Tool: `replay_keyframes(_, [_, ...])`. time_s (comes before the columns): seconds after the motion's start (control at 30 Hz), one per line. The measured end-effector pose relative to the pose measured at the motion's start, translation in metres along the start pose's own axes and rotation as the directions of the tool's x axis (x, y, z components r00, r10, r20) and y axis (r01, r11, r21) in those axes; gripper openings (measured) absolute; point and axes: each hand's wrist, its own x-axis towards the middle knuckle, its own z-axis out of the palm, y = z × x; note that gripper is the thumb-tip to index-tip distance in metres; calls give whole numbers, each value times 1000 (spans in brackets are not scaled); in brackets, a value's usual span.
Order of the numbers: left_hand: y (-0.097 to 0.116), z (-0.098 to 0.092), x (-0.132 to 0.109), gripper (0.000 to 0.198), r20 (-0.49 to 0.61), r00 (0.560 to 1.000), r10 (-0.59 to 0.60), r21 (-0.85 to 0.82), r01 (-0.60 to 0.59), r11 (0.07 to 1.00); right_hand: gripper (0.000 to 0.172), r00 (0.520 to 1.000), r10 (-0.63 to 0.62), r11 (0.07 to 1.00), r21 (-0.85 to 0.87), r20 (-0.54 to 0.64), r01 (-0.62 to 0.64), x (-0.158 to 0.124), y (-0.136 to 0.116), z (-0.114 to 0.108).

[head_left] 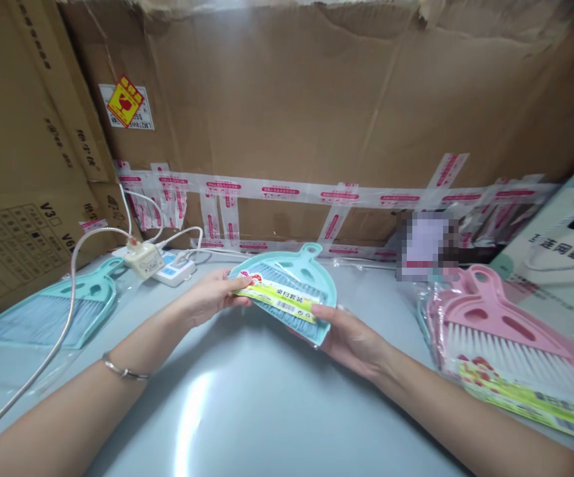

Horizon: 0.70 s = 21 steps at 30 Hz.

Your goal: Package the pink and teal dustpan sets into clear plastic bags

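Between my two hands is a teal dustpan and brush set point(287, 281) in clear wrapping, with a yellow-green label strip across it. My left hand point(212, 298) pinches its left edge, thumb on top at the label's end. On the opposite edge, my right hand point(351, 338) grips it with the thumb over the label and the other fingers partly hidden beneath. The set is held tilted above the grey table point(247, 411). Another teal dustpan and brush set point(53, 308) lies at the left. Pink dustpan and brush sets point(510, 331) in wrapping lie at the right.
A large taped cardboard box point(287, 112) stands along the back, and another carton point(23, 146) at the left. A power strip point(175, 268) with a plugged-in adapter point(144, 260) sits behind my left hand. A white cable point(71, 298) runs over the left teal set. At the right leans a printed box point(560, 265).
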Motion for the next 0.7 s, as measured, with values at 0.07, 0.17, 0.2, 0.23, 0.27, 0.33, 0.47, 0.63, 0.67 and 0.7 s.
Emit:
replay_keyframes(0.07, [2, 5, -3, 20, -32, 999, 35, -16, -36, 999, 62, 1000, -24, 999, -38, 15, 24, -2, -4, 3])
replay_keyframes(0.17, [2, 14, -7, 14, -96, 993, 70, -37, -73, 997, 66, 999, -9, 999, -37, 44, 11, -5, -7, 7])
replay_keyframes(0.2, [1, 17, -7, 11, -116, 990, 76, -48, -82, 995, 67, 999, -16, 999, -33, 36, 18, -5, -6, 8])
replay_keyframes(0.23, [0, 19, -7, 10, -132, 989, 73, -59, -81, 995, 67, 999, -32, 999, -32, 15, 32, -5, -5, 10])
replay_keyframes(0.27, [-2, 21, -6, 9, -147, 987, 63, -70, -74, 995, 67, 998, -55, 998, -37, -18, 54, -5, -4, 11])
replay_keyframes(0.33, [-7, 23, -3, 12, -164, 986, 26, -86, -41, 995, 66, 991, -98, 994, -61, -93, 93, -4, 0, 14])
replay_keyframes(0.47, [-17, 21, 4, 29, -136, 990, -30, 48, 37, 998, 62, 977, -120, 992, -70, -179, 109, 0, 8, 14])
replay_keyframes(0.63, [-22, 16, 6, 50, -168, 982, 84, 347, -21, 938, 66, 976, -66, 998, -21, -208, 63, 6, 12, 4])
replay_keyframes(0.67, [-22, 16, 6, 54, -200, 973, 117, 382, -32, 924, 63, 976, -59, 998, -11, -208, 58, 7, 12, 1])
replay_keyframes(0.7, [-23, 16, 5, 58, -228, 961, 154, 406, -50, 913, 60, 977, -54, 998, 0, -208, 55, 7, 12, -1])
